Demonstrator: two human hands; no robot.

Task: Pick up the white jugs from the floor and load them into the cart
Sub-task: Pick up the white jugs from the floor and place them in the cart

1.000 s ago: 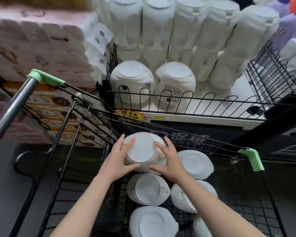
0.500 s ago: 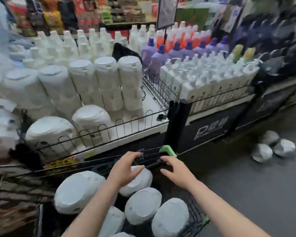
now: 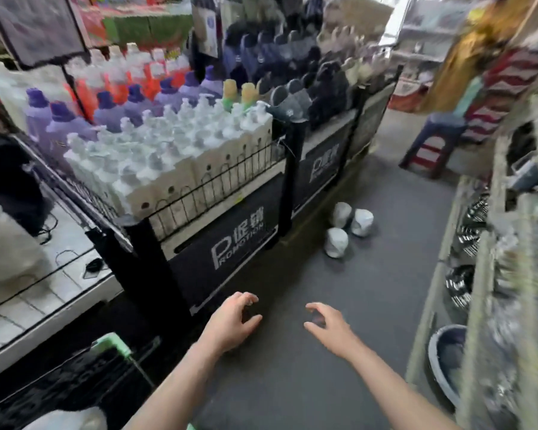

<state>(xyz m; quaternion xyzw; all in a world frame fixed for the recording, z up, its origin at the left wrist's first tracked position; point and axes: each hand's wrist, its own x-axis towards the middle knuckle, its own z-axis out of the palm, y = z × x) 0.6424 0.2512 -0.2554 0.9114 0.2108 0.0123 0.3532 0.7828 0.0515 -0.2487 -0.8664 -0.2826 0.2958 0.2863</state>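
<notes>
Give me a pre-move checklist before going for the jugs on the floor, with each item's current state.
1. Left hand free: ok, fingers loosely curled, holding nothing.
2. Right hand free: ok, holding nothing.
3. Jugs located: ok, three white jugs clustered on the floor beside the promotion stand.
4. Path to them: ok, bare grey floor between hands and jugs.
5. Cart close by: ok, green corner at lower left.
6. Room left in cart: cannot tell, basket mostly out of view.
</notes>
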